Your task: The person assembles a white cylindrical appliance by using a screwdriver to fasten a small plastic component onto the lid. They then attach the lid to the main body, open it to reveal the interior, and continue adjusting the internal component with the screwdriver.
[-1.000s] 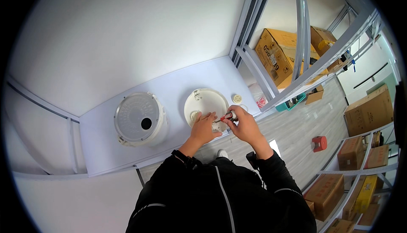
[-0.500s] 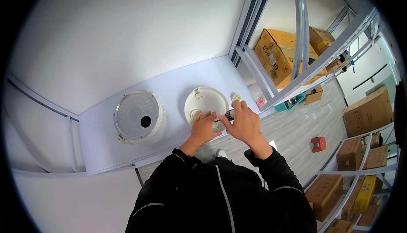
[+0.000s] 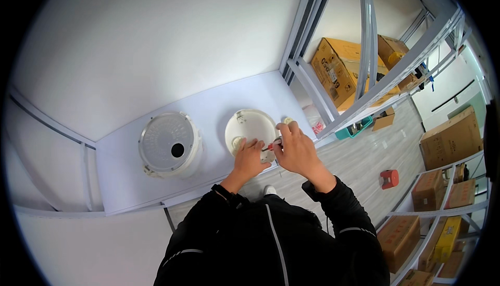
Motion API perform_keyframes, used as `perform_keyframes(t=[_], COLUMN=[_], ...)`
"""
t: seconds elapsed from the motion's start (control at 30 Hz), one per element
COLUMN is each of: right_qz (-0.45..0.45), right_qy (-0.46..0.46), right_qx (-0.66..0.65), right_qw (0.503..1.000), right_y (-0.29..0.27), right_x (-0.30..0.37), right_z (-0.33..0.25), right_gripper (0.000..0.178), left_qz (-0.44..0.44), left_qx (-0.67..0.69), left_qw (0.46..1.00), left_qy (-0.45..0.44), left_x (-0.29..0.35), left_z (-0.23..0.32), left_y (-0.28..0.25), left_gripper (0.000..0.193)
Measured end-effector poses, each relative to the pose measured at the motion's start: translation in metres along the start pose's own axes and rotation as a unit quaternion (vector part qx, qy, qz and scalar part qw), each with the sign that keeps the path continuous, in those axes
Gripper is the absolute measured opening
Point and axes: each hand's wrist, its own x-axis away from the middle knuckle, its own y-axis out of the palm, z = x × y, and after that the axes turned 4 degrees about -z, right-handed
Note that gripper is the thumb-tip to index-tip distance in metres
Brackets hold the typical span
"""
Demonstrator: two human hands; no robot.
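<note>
One red-marked screwdriver (image 3: 270, 147), gripped in the curled right hand (image 3: 298, 149), at the near side of a white round dish (image 3: 255, 124) on the desk (image 3: 211, 103) — left hand (image 3: 250, 160) laid there, fingers extended, any hold unclear — apparently a screwdriving step, the next turn needing a steady tip.

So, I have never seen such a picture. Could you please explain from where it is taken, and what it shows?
There is no machine: you look down through a wide fisheye camera on a person's head, so straight edges bend. On the pale table are a white tub with a greyish lid and, to its right, a round white dish-like part. The bare left hand rests at that part's near side. The right hand holds a tool with some red on it, mostly hidden.
</note>
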Motion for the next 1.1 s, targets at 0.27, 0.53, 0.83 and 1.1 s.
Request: perform_keyframes(t=[0.27, 0.53, 0.83, 1.1], right_qz=[-0.228, -0.061, -0.099, -0.272], right_qy=[0.157, -0.02, 0.041, 0.156], right_qx=[0.121, -0.023, 0.085, 0.147], right_qw=[0.953, 0.998, 0.991, 0.938], right_y=[0.002, -0.001, -0.003, 0.003], right_x=[0.0, 0.008, 0.006, -0.001], right_z=[0.007, 0.015, 0.003, 0.003], right_gripper=[0.038, 0.039, 0.048, 0.051], left_qz=[-0.007, 0.002, 0.001, 0.0], left_qx=[0.005, 0.006, 0.004, 0.005], left_qw=[1.0, 0.999, 0.999, 0.999], left_qy=[-0.023, -0.033, -0.033, -0.033], left_x=[-0.001, -0.002, -0.003, -0.002], left_z=[-0.002, 0.004, -0.002, -0.002], left_y=[0.005, 0.004, 0.009, 0.01], left_gripper=[0.081, 0.075, 0.078, 0.077])
